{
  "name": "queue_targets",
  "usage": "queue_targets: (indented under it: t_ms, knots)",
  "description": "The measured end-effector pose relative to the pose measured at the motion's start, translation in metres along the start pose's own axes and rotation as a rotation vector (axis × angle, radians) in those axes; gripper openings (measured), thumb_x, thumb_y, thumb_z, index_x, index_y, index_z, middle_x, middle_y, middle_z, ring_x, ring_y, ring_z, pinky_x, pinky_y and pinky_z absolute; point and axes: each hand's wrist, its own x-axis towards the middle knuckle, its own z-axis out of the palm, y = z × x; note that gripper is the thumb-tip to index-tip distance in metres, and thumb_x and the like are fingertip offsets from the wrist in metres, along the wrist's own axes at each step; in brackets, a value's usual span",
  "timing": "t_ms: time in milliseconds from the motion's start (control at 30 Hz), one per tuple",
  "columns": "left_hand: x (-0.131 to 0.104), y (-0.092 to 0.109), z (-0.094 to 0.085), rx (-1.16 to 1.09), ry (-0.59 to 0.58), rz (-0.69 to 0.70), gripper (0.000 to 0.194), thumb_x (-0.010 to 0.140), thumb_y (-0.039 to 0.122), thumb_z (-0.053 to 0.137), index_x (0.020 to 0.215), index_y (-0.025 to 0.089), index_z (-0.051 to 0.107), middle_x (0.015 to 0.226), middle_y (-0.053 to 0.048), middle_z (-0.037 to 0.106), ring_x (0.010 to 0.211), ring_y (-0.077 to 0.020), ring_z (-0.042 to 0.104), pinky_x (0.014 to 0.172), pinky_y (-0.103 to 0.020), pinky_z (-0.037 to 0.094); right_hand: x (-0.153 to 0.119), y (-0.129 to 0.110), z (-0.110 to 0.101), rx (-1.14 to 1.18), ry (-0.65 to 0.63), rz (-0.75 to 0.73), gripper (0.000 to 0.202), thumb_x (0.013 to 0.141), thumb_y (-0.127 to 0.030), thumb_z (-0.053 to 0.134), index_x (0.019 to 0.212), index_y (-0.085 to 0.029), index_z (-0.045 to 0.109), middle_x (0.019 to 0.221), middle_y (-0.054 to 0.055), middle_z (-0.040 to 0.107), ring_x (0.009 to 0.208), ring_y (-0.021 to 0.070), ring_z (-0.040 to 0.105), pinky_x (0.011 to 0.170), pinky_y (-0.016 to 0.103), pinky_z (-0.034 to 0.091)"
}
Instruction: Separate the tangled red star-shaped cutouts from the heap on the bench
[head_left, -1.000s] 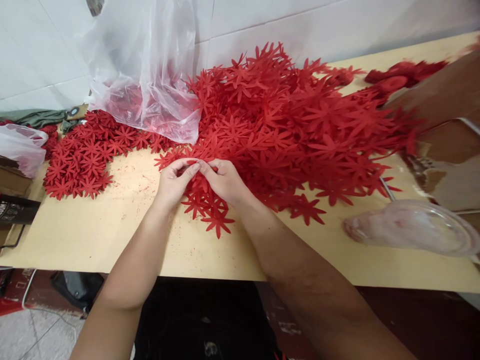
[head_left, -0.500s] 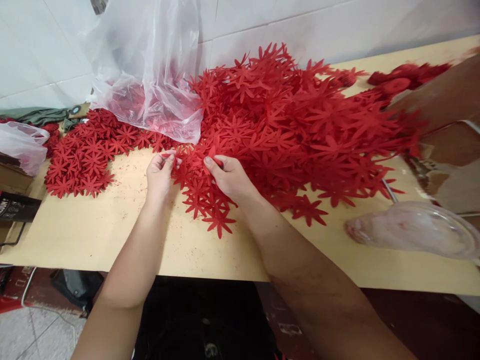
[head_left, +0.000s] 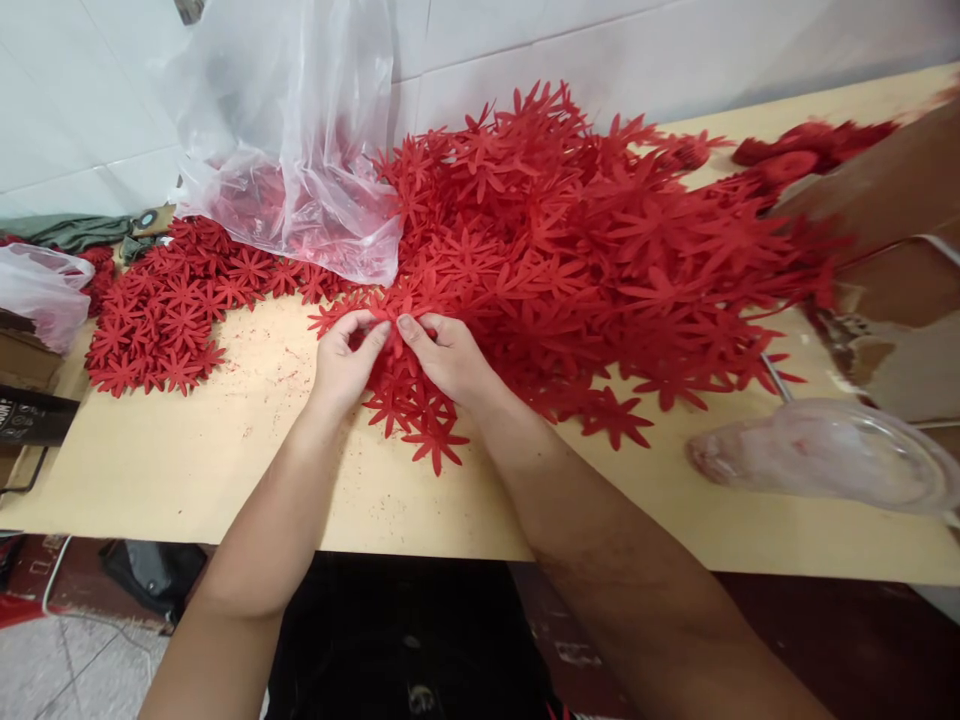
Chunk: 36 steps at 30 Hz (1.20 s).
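My left hand (head_left: 349,357) and my right hand (head_left: 444,357) are close together over the table, both pinching a red flower-shaped cutout (head_left: 395,330) with pointed petals. Both thumbs press on it near its middle, and part of the cutout is hidden by my fingers. Right behind and beside my right hand rises a large heap of similar red flower cutouts (head_left: 555,260). Several cutouts (head_left: 435,440) lie on the table just below my hands. To the left is a lower, darker pile of red flower cutouts (head_left: 161,315).
A clear plastic bag (head_left: 300,190) with red pieces stands against the tiled wall. On the right are a transparent plastic container (head_left: 817,450) lying near a cardboard box (head_left: 892,330). Red scraps dot the pale tabletop (head_left: 262,460). A white bag (head_left: 45,285) sits far left.
My left hand has moved right, toward my right hand, and now pinches the cutout beside it. My right hand has shifted slightly, still gripping. The heaps look the same.
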Motion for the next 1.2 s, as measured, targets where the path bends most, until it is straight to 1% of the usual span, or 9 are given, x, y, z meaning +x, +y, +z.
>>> queue_targets:
  t_ms: [133, 267, 333, 467, 567, 667, 867, 1000, 1200]
  knots:
    - [0.006, 0.000, -0.008, -0.128, 0.181, -0.051, 0.017, 0.073, 0.030, 0.066, 0.067, 0.018, 0.055, 0.061, 0.004, 0.057, 0.056, -0.0051, 0.051, 0.061, -0.019, 0.044, -0.002, 0.000, 0.001, 0.100, -0.126, 0.002, 0.054, 0.062, -0.071, 0.058, 0.062, -0.018, 0.045, 0.053, -0.005, 0.041, 0.050, 0.0057, 0.034, 0.049, 0.023, 0.029]
    - [0.012, -0.001, -0.018, -0.236, 0.297, -0.153, 0.017, 0.074, 0.030, 0.064, 0.071, 0.019, 0.052, 0.062, 0.005, 0.058, 0.053, -0.0050, 0.051, 0.055, -0.018, 0.042, -0.001, 0.002, 0.001, 0.092, -0.144, 0.034, 0.043, 0.067, -0.058, 0.063, 0.063, -0.019, 0.044, 0.054, -0.006, 0.040, 0.051, 0.0057, 0.034, 0.050, 0.023, 0.030]
    - [0.013, -0.002, -0.018, -0.239, 0.285, -0.153, 0.018, 0.071, 0.028, 0.068, 0.074, 0.019, 0.053, 0.063, 0.005, 0.059, 0.053, -0.0051, 0.051, 0.055, -0.019, 0.042, 0.000, 0.003, 0.001, 0.102, -0.128, 0.017, 0.038, 0.068, -0.052, 0.064, 0.065, -0.018, 0.047, 0.057, -0.005, 0.042, 0.053, 0.0064, 0.037, 0.053, 0.023, 0.033]
    - [0.011, -0.001, -0.012, -0.230, 0.179, -0.095, 0.022, 0.063, 0.025, 0.074, 0.078, 0.020, 0.058, 0.072, 0.003, 0.064, 0.063, -0.0071, 0.058, 0.062, -0.020, 0.045, 0.001, 0.005, 0.001, 0.163, -0.069, 0.014, 0.036, 0.064, -0.049, 0.067, 0.068, -0.019, 0.049, 0.062, -0.004, 0.047, 0.058, 0.0076, 0.042, 0.058, 0.024, 0.037]
    - [0.009, 0.000, -0.010, -0.203, 0.137, -0.111, 0.018, 0.065, 0.026, 0.073, 0.075, 0.019, 0.059, 0.073, 0.002, 0.065, 0.065, -0.0079, 0.058, 0.064, -0.021, 0.045, 0.002, 0.006, -0.001, 0.172, -0.013, 0.004, 0.035, 0.062, -0.048, 0.070, 0.068, -0.020, 0.049, 0.063, -0.004, 0.048, 0.059, 0.0081, 0.043, 0.060, 0.024, 0.039]
    - [0.008, 0.000, -0.010, -0.176, 0.136, -0.137, 0.017, 0.070, 0.030, 0.070, 0.068, 0.018, 0.057, 0.063, 0.003, 0.059, 0.054, -0.0062, 0.051, 0.057, -0.021, 0.042, 0.002, 0.005, -0.002, 0.153, 0.019, -0.032, 0.031, 0.064, -0.043, 0.069, 0.071, -0.020, 0.051, 0.068, -0.003, 0.049, 0.064, 0.0091, 0.047, 0.065, 0.025, 0.042]
    - [0.005, -0.001, -0.005, -0.131, 0.078, -0.092, 0.022, 0.072, 0.032, 0.068, 0.062, 0.018, 0.055, 0.059, 0.004, 0.054, 0.056, -0.0063, 0.049, 0.062, -0.021, 0.043, -0.002, -0.001, 0.000, 0.111, 0.015, -0.099, 0.027, 0.067, -0.034, 0.066, 0.090, -0.021, 0.058, 0.085, 0.001, 0.060, 0.081, 0.0144, 0.056, 0.076, 0.029, 0.046]
    - [0.002, -0.002, -0.002, -0.107, 0.060, -0.059, 0.024, 0.069, 0.035, 0.072, 0.064, 0.018, 0.057, 0.062, 0.004, 0.056, 0.058, -0.0061, 0.050, 0.064, -0.021, 0.044, -0.004, -0.003, 0.003, 0.070, -0.003, -0.141, 0.014, 0.072, -0.029, 0.062, 0.082, -0.018, 0.061, 0.081, 0.002, 0.064, 0.078, 0.0152, 0.058, 0.079, 0.031, 0.047]
    - [0.000, 0.002, -0.001, -0.109, 0.044, -0.125, 0.028, 0.067, 0.040, 0.072, 0.067, 0.018, 0.056, 0.063, 0.003, 0.057, 0.057, -0.0067, 0.051, 0.058, -0.021, 0.045, -0.001, 0.000, 0.001, 0.074, 0.120, -0.120, 0.013, 0.071, -0.030, 0.064, 0.073, -0.019, 0.058, 0.074, 0.000, 0.061, 0.073, 0.0136, 0.056, 0.077, 0.030, 0.048]
